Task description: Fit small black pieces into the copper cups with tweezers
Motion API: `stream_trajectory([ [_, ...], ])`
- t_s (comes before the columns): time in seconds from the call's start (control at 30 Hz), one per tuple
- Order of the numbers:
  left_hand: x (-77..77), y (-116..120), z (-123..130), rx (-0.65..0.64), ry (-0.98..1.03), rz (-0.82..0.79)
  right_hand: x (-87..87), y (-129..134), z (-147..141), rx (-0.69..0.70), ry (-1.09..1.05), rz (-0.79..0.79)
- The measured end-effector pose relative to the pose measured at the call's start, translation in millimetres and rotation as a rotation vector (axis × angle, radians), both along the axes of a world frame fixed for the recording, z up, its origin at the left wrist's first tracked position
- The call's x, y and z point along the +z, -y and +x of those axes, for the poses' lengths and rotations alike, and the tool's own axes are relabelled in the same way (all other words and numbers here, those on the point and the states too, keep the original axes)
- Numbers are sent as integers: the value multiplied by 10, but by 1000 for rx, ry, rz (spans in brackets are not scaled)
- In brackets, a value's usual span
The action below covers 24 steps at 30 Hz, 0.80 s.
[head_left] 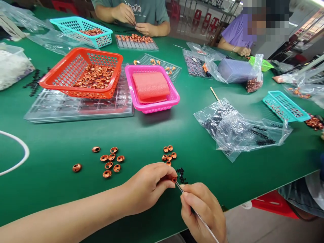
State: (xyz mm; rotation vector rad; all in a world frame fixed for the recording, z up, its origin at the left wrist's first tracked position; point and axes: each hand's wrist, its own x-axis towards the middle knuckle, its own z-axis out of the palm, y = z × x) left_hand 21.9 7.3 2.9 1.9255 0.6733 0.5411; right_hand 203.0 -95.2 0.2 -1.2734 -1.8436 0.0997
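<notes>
Between the thumb and fingertips of my left hand is a small round copper-coloured piece with a hole in it. My right hand is closed around a thin silvery rod-like tool, whose tip meets that piece. Tiny black parts lie scattered just beyond my fingertips. Several small copper-coloured pieces are grouped behind my left hand. Further left sits a looser group of larger copper-coloured hollow pieces, with a single one apart from them.
An orange basket of copper pieces rests on stacked clear trays. Beside it stands a pink basket holding pink foam. Plastic bags with black parts lie right. Two other people sit across the green table.
</notes>
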Motion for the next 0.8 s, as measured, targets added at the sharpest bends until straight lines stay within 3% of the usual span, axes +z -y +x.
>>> stream_trajectory([
  [0.8, -4, 11, 1, -9, 11, 10, 48, -38, -18, -28, -27, 1],
])
